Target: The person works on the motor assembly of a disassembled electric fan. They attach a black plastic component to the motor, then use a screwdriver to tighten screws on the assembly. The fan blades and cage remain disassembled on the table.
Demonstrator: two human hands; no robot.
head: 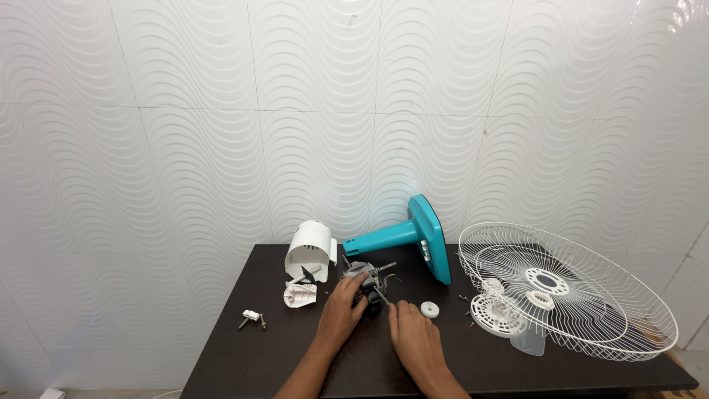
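Both hands work the fan motor. Left hand clasps it steady; right hand pinches its wire, fingers closed.

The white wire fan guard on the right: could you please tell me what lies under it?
Under the white wire fan guard lie a second wire grille, a round white slotted plastic disc and a translucent blade; the dark table beneath is partly hidden.

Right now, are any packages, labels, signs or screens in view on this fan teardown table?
None can be made out: no packages, signs or screens.
Closest thing: control panel on the teal fan base, behind the hands; a few small pale buttons, any markings too small to tell.
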